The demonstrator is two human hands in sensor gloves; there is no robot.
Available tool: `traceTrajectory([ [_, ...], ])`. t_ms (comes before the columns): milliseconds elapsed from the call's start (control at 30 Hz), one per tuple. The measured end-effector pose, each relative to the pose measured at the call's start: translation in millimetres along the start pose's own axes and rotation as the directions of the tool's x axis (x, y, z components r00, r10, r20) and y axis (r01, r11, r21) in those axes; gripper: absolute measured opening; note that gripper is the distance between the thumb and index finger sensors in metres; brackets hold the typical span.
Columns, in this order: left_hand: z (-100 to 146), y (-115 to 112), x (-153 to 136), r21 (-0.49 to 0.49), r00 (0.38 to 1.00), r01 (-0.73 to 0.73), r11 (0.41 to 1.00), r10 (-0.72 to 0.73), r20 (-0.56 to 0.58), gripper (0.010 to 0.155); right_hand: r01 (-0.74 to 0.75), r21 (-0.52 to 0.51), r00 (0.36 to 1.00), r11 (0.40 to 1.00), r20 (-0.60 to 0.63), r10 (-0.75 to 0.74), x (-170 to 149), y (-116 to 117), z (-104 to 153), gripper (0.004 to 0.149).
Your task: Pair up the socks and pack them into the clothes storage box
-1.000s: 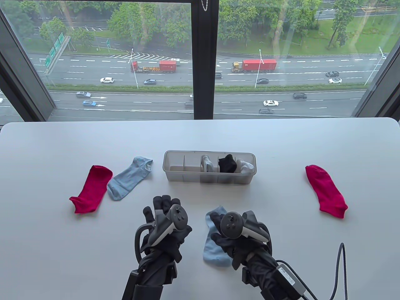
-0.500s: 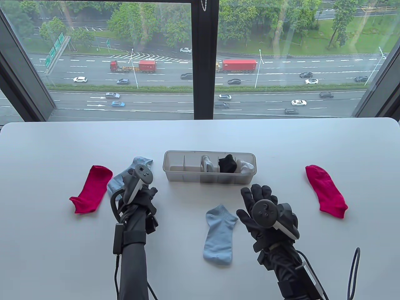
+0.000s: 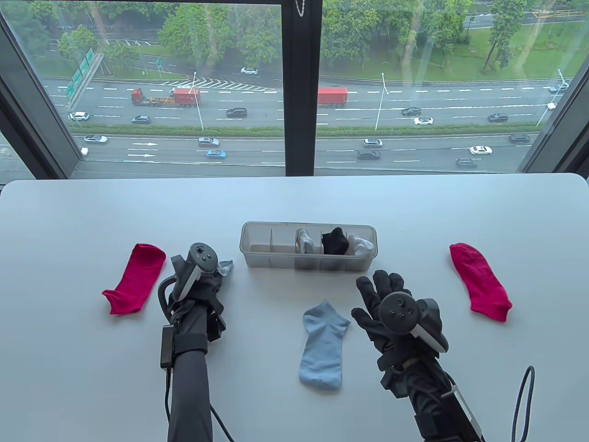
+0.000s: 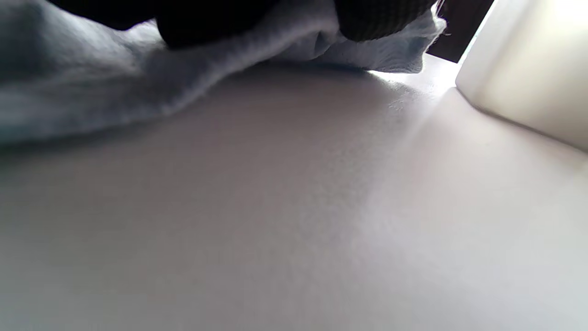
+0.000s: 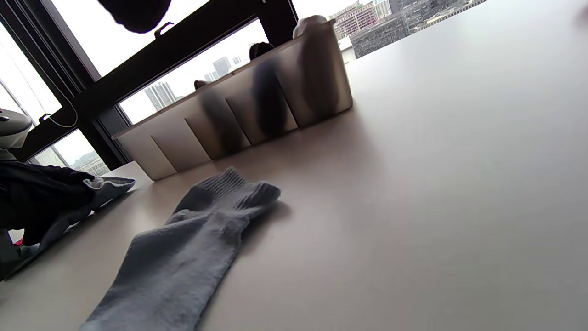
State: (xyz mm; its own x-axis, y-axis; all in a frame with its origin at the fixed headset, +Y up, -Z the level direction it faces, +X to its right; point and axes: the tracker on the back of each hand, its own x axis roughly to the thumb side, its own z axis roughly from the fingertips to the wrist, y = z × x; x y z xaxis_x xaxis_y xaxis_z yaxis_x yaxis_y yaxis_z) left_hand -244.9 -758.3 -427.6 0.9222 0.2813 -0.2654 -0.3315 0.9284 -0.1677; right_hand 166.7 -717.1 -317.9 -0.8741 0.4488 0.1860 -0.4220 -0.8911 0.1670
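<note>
From my seat at the feed, the left hand [image 3: 195, 287] is down on the table [image 3: 92, 368] with its fingers bunched round a light blue sock [image 3: 225, 267]. Only a bit of the cuff pokes out from under the glove toward the storage box [image 3: 307, 264], and the left wrist view shows that fabric gathered under the fingertips [image 4: 381, 18], so I can't say which way its long axis runs.

Its partner, the second light blue sock [image 3: 322, 347], lies flat in the middle, below the box. Long axis runs near to far with a slight lean: cuff at the far end, angled toward the right, toe at the near end closest to me.

The right hand [image 3: 391, 313] is just to the right of that sock, fingers spread and straight, holding nothing, not touching it as far as I can see.

The box sits lengthwise left to right behind both hands. Its two left compartments look bare; the next three hold a grey-white pair [image 3: 304, 241], a black pair [image 3: 334, 241] and a white pair [image 3: 361, 245].

One red sock [image 3: 135, 278] lies left of the left hand, cuff away from me, toe near and hooked left. The other red sock [image 3: 481, 281] is way out on the right, well apart, cuff far, toe near-right.
</note>
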Motion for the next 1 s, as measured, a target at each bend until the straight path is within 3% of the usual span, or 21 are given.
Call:
traceTrajectory([
  [100,32,23,9,-0.02,0.984,-0.072,0.997,0.075,0.163,0.048,0.056,-0.039,0.996,0.998,0.072,-0.053,14,-3,5,0.073],
  [167,56,38,23,-0.05,0.944,-0.166,0.985,0.174,0.282,0.048,0.096,-0.133,0.989,0.987,0.122,-0.08,24,-6,10,0.073],
  [267,93,49,59,-0.181,0.844,-0.281,0.942,0.333,0.42,0.048,0.22,-0.071,0.962,0.973,0.179,-0.205,37,-5,14,0.079],
  [400,133,31,117,-0.466,0.702,-0.264,0.844,0.5,0.507,0.047,0.426,0.054,0.882,0.903,0.199,-0.427,37,-1,12,0.088],
  [433,141,22,130,-0.544,0.665,-0.257,0.799,0.555,0.5,0.047,0.499,0.051,0.841,0.865,0.211,-0.498,33,-3,14,0.086],
  [467,145,16,137,-0.56,0.647,-0.27,0.783,0.578,0.497,0.047,0.541,0.043,0.816,0.84,0.213,-0.537,31,-4,15,0.081],
  [500,149,10,145,-0.563,0.624,-0.283,0.777,0.594,0.507,0.047,0.594,0.028,0.782,0.804,0.217,-0.585,27,-7,16,0.066],
  [533,151,6,148,-0.559,0.626,-0.289,0.777,0.595,0.504,0.047,0.619,0.017,0.764,0.785,0.218,-0.607,24,-10,16,0.048],
  [567,153,1,151,-0.528,0.654,-0.305,0.792,0.578,0.489,0.047,0.632,-0.032,0.764,0.774,0.193,-0.616,20,-14,17,0.041],
  [633,161,-3,152,-0.344,0.72,-0.357,0.869,0.49,0.492,0.048,0.576,-0.081,0.812,0.814,0.174,-0.557,13,-17,17,0.041],
  [667,169,-6,152,-0.142,0.768,-0.359,0.923,0.378,0.517,0.056,0.531,-0.161,0.847,0.832,0.139,-0.513,8,-19,18,0.041],
  [733,180,-11,155,0.021,0.804,-0.265,0.964,0.209,0.557,0.067,0.491,-0.261,0.869,0.831,0.082,-0.487,4,-21,19,0.043],
  [833,192,-21,168,-0.049,0.718,-0.176,0.983,0.163,0.676,0.071,0.469,-0.27,0.881,0.841,0.07,-0.469,7,-23,20,0.057],
  [933,194,-33,180,-0.095,0.718,-0.056,0.994,0.107,0.688,0.082,0.582,-0.181,0.812,0.793,0.085,-0.577,15,-15,18,0.055],
  [1000,195,-36,181,-0.052,0.726,-0.088,0.995,0.1,0.681,0.074,0.644,-0.121,0.765,0.756,0.077,-0.639,19,-8,18,0.052],
])
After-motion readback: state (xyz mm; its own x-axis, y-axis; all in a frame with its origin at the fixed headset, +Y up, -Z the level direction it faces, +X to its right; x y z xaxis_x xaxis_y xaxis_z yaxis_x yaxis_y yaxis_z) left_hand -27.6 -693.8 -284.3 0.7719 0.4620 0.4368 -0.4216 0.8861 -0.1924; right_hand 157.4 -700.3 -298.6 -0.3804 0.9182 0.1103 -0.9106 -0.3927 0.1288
